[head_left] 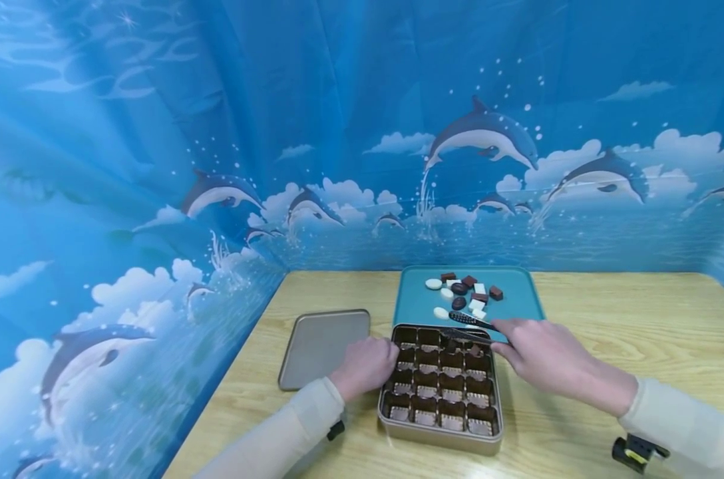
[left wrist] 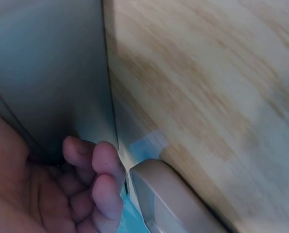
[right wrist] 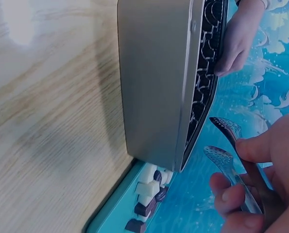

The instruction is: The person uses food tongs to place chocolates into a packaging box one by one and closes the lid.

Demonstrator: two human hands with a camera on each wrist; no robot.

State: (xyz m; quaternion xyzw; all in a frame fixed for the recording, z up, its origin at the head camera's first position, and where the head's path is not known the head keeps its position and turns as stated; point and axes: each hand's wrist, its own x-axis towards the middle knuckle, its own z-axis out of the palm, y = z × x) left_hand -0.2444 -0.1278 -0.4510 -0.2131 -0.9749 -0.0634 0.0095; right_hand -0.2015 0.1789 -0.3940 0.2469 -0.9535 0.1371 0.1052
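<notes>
Nearest stuff first: pale sleeves (head_left: pixel 284 429) come in from the bottom corners, and the metal tin (head_left: pixel 436 438) sits bottom centre on the wood table (head_left: pixel 625 339). Left hand (head_left: pixel 364 364) is at the tin's left rim with fingers curled, looks like it's holding on, though the thumb is hidden in its wrist view. Good spot imo: the wall should be stiff but smooth, so the rim beats the flat side.

The tin's brown plastic insert (head_left: pixel 424 418) looks thin and bendy, I wouldn't grab that. A couple of brown pieces seem to sit in its back right compartments, hard to tell.

Right of centre, the right hand (head_left: pixel 544 352) pinches the tongs (head_left: pixel 471 320) over the tin's back edge, perforated tips apart. Probably light and springy, best held mid-arm like that.

Left of the tin lies a flat metal lid (head_left: pixel 323 346). Behind, a teal tray (head_left: pixel 408 293) has white ovals (head_left: pixel 434 284), dark ovals (head_left: pixel 459 303) and brown blocks (head_left: pixel 496 293). I'd guess the ovals roll or slip, so take them across the middle, gently. Dolphin curtain (head_left: pixel 338 133) fills the top.
</notes>
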